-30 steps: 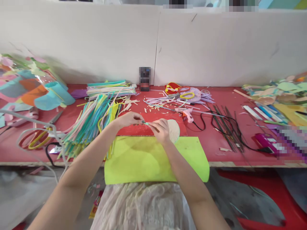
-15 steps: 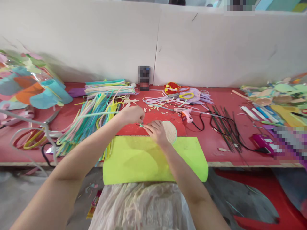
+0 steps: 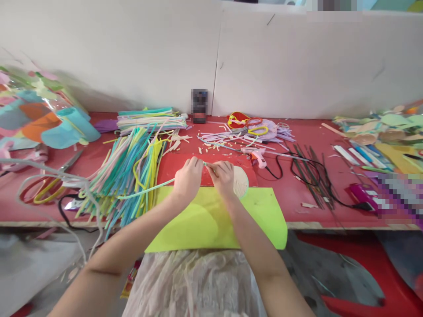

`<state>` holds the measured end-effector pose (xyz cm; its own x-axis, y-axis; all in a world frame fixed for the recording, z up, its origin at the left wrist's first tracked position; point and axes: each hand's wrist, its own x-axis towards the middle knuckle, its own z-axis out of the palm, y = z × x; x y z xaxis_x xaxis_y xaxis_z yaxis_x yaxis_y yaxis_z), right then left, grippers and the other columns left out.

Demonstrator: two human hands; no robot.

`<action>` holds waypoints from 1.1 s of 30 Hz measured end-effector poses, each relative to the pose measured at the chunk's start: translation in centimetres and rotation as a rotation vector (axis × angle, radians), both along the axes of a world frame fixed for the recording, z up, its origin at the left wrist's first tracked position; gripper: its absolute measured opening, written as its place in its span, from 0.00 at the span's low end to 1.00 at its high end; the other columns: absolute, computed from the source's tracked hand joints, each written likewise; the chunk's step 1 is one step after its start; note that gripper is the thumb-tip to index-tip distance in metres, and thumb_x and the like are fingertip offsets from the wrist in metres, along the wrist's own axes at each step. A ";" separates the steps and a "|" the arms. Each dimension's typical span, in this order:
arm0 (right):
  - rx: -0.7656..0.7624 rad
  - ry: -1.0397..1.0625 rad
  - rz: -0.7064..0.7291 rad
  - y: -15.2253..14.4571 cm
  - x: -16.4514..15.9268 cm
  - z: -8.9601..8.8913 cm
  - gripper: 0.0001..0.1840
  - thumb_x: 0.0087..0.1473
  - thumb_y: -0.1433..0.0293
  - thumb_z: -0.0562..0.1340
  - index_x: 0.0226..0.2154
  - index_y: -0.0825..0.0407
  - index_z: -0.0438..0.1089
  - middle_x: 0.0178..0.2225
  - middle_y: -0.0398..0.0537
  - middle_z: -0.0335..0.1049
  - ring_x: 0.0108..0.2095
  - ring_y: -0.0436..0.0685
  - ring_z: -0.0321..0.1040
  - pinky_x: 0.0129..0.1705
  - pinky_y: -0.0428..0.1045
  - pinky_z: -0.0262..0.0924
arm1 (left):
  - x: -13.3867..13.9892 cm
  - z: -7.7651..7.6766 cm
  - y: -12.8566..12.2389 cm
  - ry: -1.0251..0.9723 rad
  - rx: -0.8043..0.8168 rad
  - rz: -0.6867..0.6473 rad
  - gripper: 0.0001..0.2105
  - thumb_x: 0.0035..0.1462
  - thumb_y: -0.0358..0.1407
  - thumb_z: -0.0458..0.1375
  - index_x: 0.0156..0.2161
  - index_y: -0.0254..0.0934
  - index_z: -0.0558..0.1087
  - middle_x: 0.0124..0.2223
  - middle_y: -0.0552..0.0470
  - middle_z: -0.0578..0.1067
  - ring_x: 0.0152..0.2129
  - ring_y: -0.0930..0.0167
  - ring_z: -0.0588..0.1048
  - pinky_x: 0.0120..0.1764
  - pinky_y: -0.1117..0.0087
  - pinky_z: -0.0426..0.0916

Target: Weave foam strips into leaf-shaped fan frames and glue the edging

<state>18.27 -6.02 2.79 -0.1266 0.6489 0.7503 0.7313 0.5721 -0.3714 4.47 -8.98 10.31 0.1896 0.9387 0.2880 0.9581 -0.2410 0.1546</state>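
Note:
My left hand [image 3: 189, 178] is closed round a long mint-green craft strip [image 3: 148, 190], whose tail trails out to the left past my wrist. Close beside it, my right hand [image 3: 224, 177] is pinched, thumb against fingers, at a small green end of the strip [image 3: 205, 164] that shows between both sets of fingertips. A round cream disc [image 3: 242, 181] with a pale green rim lies by my right wrist, partly covered by it; whether that hand touches it I cannot tell. Beneath my hands are a red mat [image 3: 168, 169] and a yellow-green sheet [image 3: 257, 220].
Bundled pastel strips [image 3: 122, 167] lie to the left, with scissors [image 3: 49, 189] beyond them. A pink glue gun [image 3: 257, 156] with a black cord rests at right, near dark thin sticks [image 3: 309, 176]. Cut bits and yellow-handled scissors [image 3: 257, 130] lie behind; a phone [image 3: 199, 105] leans on the wall.
My left hand has moved right and nearer to me, and its wrist has turned. The strip's tail has swung lower. My right hand and the disc have shifted slightly right.

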 end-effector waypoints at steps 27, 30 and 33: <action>0.038 0.082 0.141 -0.2 -0.2 0.0 0.07 0.55 0.69 0.60 0.38 0.48 0.72 0.33 0.45 0.74 0.36 0.53 0.66 0.41 0.52 0.56 | -7.1 -0.6 8.6 -0.601 -0.820 -0.443 0.13 0.50 0.42 0.56 0.34 0.34 0.73 0.30 0.51 0.75 0.26 0.75 0.71 0.32 0.75 0.65; 0.009 0.043 0.157 -0.1 -0.2 -0.2 0.08 0.56 0.68 0.59 0.37 0.47 0.73 0.33 0.45 0.74 0.36 0.53 0.66 0.42 0.52 0.56 | -7.4 1.2 10.2 -0.384 -0.914 -0.515 0.12 0.48 0.42 0.56 0.33 0.36 0.75 0.29 0.52 0.75 0.26 0.74 0.71 0.30 0.76 0.63; 0.001 -0.009 0.172 0.0 -0.2 -0.4 0.08 0.56 0.68 0.59 0.38 0.47 0.73 0.33 0.44 0.74 0.37 0.53 0.66 0.42 0.52 0.55 | -7.3 2.5 11.3 -0.205 -0.912 -0.550 0.11 0.47 0.41 0.57 0.33 0.38 0.76 0.28 0.53 0.76 0.25 0.75 0.71 0.28 0.78 0.61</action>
<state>18.08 -6.06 2.42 -0.2426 0.6165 0.7491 0.6260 0.6894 -0.3646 -2.79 2.35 12.77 0.6780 0.6162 -0.4008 0.6891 -0.3431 0.6383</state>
